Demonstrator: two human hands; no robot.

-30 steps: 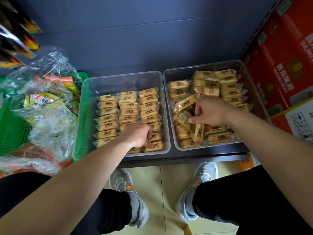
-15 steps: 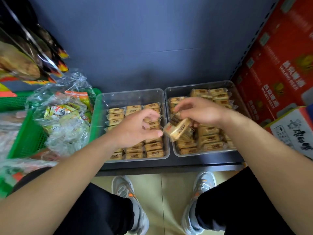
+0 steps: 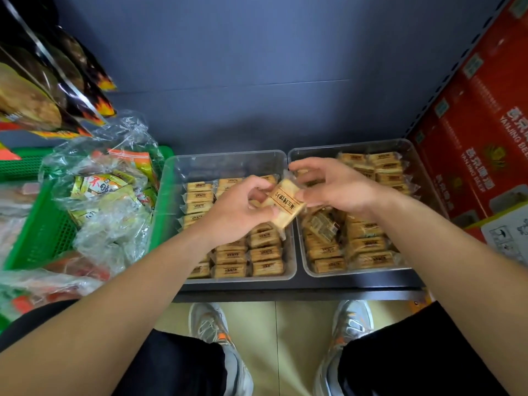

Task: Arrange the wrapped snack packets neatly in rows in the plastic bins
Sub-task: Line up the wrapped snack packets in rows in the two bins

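Note:
Two clear plastic bins stand side by side on a dark shelf. The left bin point(image 3: 225, 162) holds tan wrapped snack packets in neat rows point(image 3: 264, 254). The right bin point(image 3: 354, 148) holds packets partly in rows, with a loose tilted packet point(image 3: 321, 228) near its left side. Above the gap between the bins, both hands hold one wrapped snack packet point(image 3: 285, 205). My left hand point(image 3: 240, 210) pinches its left end, and my right hand point(image 3: 340, 190) grips its right side with curled fingers.
A green basket point(image 3: 43, 235) at the left carries crinkled clear bags of snacks point(image 3: 105, 192). Dark snack bags point(image 3: 51, 90) hang at the upper left. Red cardboard boxes point(image 3: 480, 144) stand at the right. My knees and shoes point(image 3: 217, 335) are below the shelf edge.
My right hand lifted a packet out of the right bin and carried it left. My left hand rose from the left bin's rows and took hold of the packet's other end.

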